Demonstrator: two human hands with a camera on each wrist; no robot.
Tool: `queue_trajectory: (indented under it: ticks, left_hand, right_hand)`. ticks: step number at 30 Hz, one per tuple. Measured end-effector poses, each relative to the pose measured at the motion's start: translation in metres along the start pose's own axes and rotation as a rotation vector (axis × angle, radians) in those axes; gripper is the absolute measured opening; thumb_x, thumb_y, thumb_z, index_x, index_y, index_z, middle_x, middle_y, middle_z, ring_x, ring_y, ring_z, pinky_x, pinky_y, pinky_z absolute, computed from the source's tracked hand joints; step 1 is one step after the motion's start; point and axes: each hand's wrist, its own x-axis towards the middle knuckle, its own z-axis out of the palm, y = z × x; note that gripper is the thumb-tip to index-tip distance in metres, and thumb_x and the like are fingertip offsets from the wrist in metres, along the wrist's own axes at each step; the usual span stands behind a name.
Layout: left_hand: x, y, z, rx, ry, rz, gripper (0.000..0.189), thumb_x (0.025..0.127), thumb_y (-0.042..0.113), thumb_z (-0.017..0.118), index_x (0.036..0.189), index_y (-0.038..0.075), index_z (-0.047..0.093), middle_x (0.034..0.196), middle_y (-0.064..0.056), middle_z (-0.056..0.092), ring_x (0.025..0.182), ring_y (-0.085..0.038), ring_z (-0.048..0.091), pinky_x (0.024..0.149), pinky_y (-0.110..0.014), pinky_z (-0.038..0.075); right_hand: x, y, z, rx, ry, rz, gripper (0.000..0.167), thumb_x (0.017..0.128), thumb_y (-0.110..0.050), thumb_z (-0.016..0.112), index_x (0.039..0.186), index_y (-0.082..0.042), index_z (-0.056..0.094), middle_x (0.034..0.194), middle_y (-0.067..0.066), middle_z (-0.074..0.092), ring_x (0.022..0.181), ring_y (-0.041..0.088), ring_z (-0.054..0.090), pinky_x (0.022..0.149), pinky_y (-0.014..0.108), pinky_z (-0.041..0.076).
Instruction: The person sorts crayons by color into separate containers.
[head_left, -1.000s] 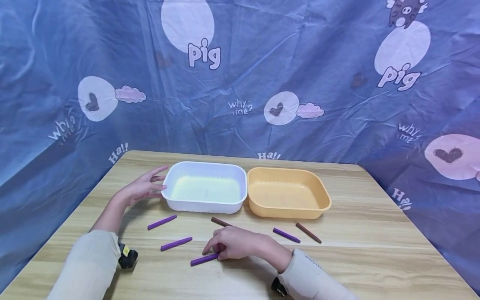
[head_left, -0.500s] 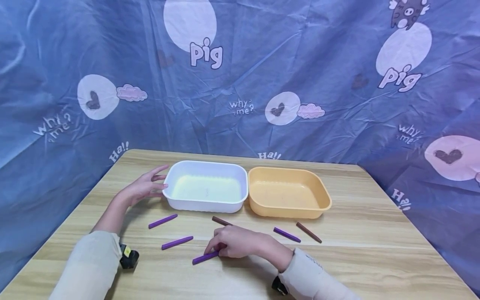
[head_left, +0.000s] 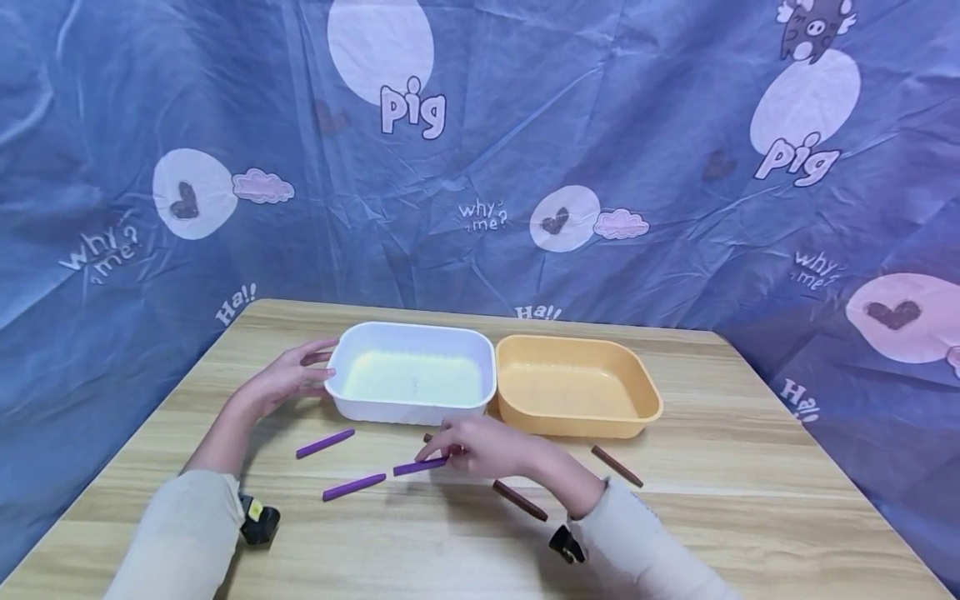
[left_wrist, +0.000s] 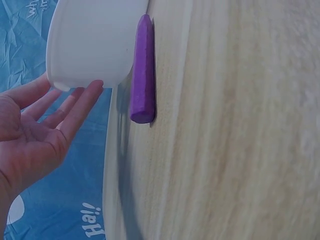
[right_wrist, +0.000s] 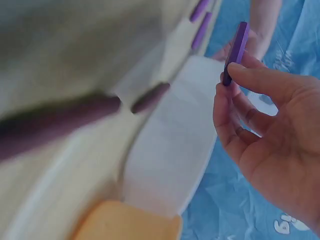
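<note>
My right hand (head_left: pixel 487 446) pinches a purple crayon (head_left: pixel 418 467) between thumb and fingertips, raised above the table in front of the white tub (head_left: pixel 420 412). In the right wrist view this crayon (right_wrist: pixel 239 42) points up and away from the thumb. My left hand (head_left: pixel 288 379) is at the white tub's left end, its extended fingers (left_wrist: pixel 80 107) touching the wall. Two more purple crayons, a farther one (head_left: pixel 325 443) and a nearer one (head_left: pixel 354 487), lie between the forearms. A brown crayon (head_left: pixel 427 437) is mostly hidden behind my right hand.
An orange tub (head_left: pixel 577 425) stands against the white tub's right side. One brown crayon (head_left: pixel 521 500) lies below my right forearm, another (head_left: pixel 617 466) farther right. A blue printed cloth (head_left: pixel 480 150) hangs behind the wooden table (head_left: pixel 750 500).
My right hand has lifted the purple crayon and moved it away from me, toward the white tub. The forearm now covers the purple crayon at right and uncovers a brown one. Left hand stays put.
</note>
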Motion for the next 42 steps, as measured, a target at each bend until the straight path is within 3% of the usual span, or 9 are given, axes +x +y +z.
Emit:
queue_trajectory:
  ticks: [4,14,20,29,37,42]
  left_hand:
    - [-0.001,-0.001,0.0,-0.001,0.005,-0.008,0.069,0.089,-0.003,0.05,0.144,-0.005,0.008,0.142,-0.035,0.014,0.122,-0.047,0.031,0.089,-0.044,0.046]
    - [-0.004,0.0,0.002,0.001,0.012,-0.006,0.07,0.09,0.0,0.053,0.144,-0.005,0.009,0.142,-0.033,0.016,0.121,-0.042,0.037,0.09,-0.043,0.046]
    - [-0.005,-0.001,0.002,-0.009,0.017,0.002,0.068,0.09,0.0,0.052,0.144,-0.005,0.01,0.142,-0.033,0.018,0.117,-0.035,0.042,0.09,-0.042,0.046]
    - [-0.005,-0.001,0.003,-0.02,0.018,0.0,0.068,0.091,0.002,0.052,0.145,-0.004,0.011,0.143,-0.032,0.018,0.121,-0.037,0.038,0.092,-0.045,0.044]
    - [-0.003,0.0,0.005,-0.028,0.027,-0.022,0.068,0.091,0.001,0.052,0.145,-0.003,0.011,0.144,-0.031,0.014,0.125,-0.044,0.028,0.093,-0.046,0.043]
    - [-0.004,-0.001,0.005,-0.024,0.035,-0.024,0.067,0.091,0.001,0.051,0.145,-0.003,0.011,0.144,-0.031,0.014,0.125,-0.045,0.028,0.092,-0.046,0.044]
  right_hand:
    - [0.002,0.003,-0.015,-0.022,0.046,0.0,0.035,0.079,0.005,0.062,0.109,-0.013,0.069,0.083,-0.002,0.057,0.071,0.007,0.049,0.061,0.013,0.041]
    - [0.009,0.015,-0.043,-0.039,0.115,0.107,0.039,0.081,0.005,0.06,0.114,-0.014,0.066,0.084,-0.002,0.056,0.078,0.01,0.053,0.069,0.019,0.046]
    - [0.017,0.027,-0.051,-0.067,0.167,0.089,0.038,0.079,0.007,0.06,0.112,-0.011,0.067,0.08,0.002,0.056,0.076,0.016,0.052,0.066,0.021,0.045]
    - [0.028,0.043,-0.058,-0.097,0.175,0.128,0.035,0.08,0.006,0.061,0.111,-0.009,0.067,0.08,0.005,0.057,0.075,0.015,0.052,0.064,0.02,0.044]
    - [0.043,0.057,-0.067,-0.049,0.156,0.191,0.034,0.082,0.008,0.056,0.112,-0.007,0.067,0.084,0.009,0.058,0.076,0.017,0.051,0.063,0.022,0.045]
    - [0.051,0.066,-0.069,-0.071,0.165,0.188,0.035,0.081,0.008,0.054,0.112,-0.005,0.066,0.083,0.008,0.057,0.077,0.018,0.051,0.065,0.023,0.044]
